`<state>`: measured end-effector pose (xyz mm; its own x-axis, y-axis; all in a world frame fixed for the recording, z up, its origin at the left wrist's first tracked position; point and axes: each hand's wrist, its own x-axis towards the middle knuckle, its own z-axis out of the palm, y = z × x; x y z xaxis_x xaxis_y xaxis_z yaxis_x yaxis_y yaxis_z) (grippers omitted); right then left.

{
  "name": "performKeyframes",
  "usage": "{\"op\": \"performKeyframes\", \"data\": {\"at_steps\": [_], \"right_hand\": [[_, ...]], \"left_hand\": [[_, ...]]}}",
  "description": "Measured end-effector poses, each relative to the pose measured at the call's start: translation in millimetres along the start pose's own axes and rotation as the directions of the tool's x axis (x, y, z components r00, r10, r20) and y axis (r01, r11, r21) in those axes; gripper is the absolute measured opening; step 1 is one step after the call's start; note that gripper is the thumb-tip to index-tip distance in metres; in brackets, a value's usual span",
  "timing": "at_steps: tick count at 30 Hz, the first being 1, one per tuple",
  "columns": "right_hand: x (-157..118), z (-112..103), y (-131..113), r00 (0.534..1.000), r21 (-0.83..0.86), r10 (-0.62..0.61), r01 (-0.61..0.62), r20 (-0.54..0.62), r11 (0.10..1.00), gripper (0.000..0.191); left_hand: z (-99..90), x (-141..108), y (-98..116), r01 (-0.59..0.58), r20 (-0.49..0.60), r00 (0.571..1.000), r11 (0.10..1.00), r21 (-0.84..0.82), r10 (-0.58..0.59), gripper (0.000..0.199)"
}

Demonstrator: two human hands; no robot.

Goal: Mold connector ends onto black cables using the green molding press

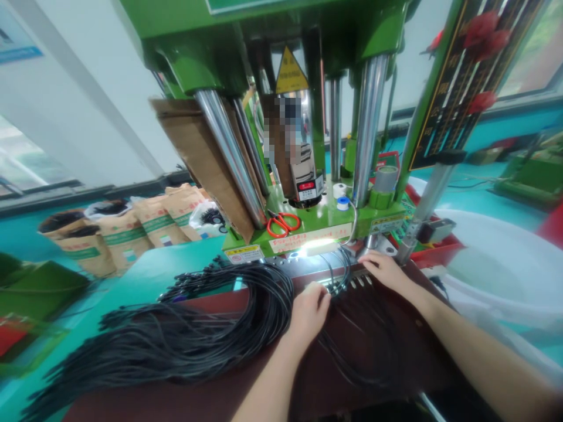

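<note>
My left hand is at the front edge of a metal mould plate, beside a row of thin cables. Its fingers are curled and pressed together; what lies under them is hidden. To the right, my right hand touches the plate's right end near several small metal pieces. Thumb and fingers are drawn together there, and anything between them is too small to make out. A large bundle of black cables lies left of my left hand. More dark cables hang down between my arms.
A green press with steel columns rises over the plate. Red-handled scissors and a blue-and-white tape roll lie on its base. Cardboard leans at left. Paper sacks and a white tub stand around.
</note>
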<state>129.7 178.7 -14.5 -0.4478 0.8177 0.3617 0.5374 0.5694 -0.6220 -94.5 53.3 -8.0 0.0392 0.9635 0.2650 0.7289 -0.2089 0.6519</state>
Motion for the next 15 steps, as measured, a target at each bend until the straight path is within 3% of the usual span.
{"op": "performKeyframes", "data": {"at_steps": [15], "right_hand": [[-1.1, 2.1, 4.1, 1.000, 0.002, -0.004, 0.004, -0.010, 1.000, 0.021]], "left_hand": [[2.5, -0.1, -2.7, 0.006, 0.015, 1.000, 1.000, 0.029, -0.007, 0.012]]}}
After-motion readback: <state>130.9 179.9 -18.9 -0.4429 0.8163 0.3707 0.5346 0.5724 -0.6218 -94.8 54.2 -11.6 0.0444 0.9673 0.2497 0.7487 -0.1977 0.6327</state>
